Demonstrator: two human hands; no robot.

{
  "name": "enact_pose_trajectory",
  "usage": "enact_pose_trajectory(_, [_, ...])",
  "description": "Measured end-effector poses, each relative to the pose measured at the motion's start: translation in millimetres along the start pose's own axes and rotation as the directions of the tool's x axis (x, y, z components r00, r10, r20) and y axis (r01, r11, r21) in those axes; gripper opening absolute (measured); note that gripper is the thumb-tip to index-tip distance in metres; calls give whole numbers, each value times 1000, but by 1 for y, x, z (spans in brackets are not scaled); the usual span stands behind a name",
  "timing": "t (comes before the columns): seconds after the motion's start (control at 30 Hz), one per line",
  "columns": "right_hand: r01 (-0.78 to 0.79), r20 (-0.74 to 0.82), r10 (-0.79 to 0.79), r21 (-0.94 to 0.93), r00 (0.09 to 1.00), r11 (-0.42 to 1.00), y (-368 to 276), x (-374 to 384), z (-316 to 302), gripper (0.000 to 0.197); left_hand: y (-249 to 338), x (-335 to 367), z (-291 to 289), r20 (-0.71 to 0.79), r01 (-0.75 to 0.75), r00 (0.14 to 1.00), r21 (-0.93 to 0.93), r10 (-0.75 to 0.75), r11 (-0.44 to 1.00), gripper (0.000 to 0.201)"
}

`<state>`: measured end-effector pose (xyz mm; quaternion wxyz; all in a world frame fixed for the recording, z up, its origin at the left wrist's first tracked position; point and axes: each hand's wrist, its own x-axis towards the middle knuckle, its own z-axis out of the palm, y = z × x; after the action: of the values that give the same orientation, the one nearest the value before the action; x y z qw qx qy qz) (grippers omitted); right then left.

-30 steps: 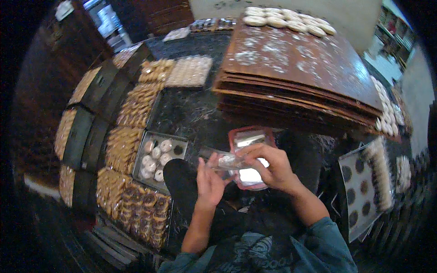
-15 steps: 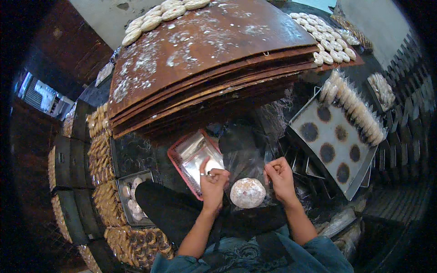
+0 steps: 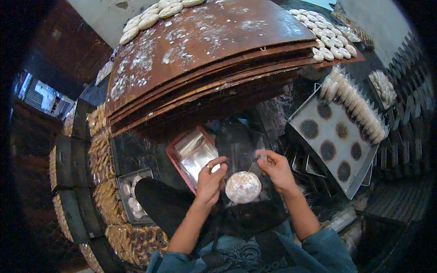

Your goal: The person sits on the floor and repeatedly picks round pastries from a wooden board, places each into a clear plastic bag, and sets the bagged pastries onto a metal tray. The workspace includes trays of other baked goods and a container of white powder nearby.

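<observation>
Bare left hand point(image 3: 210, 182) and bare right hand point(image 3: 277, 171) have shifted forward since the earlier frame | round, flour-dusted bun point(image 3: 243, 187): right of red-rimmed rectangular basket point(image 3: 172, 157); probably light, soft, dentable, cup from below | thin clear plastic film point(image 3: 245, 159): likely slippery, hold edges | fingers curled, pinch unclear through blur

Flour-dusted brown wooden boards point(image 3: 255, 41) in a thick stack mark a bakery workroom, with pale, round dough pieces point(image 3: 334, 43) right of the stack, a scorch-spotted grey metal baking tray point(image 3: 325, 130) below its right end and golden-brown pastries point(image 3: 108, 200) below its left.
</observation>
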<state>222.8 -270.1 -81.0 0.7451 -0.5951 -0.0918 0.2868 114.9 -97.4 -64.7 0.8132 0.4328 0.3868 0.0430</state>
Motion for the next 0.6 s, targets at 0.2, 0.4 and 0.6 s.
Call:
enact_pose_trajectory(0.2, [228, 102, -204, -419, 974, 879, -41, -17, 6, 13, 9, -30, -8, -74, -390, 905, 249, 419, 887, 14])
enact_pose_trajectory(0.4, [313, -28, -550, -797, 835, 516, 17, -28, 26, 10, -34, -15, 0, -358, -429, 745, 389, 563, 815, 18])
enact_pose_trajectory(0.6, [308, -21, -549, -810, 835, 499, 42, -32, 21, 12, -63, 2, -11, -378, -258, 909, -187, 173, 948, 30])
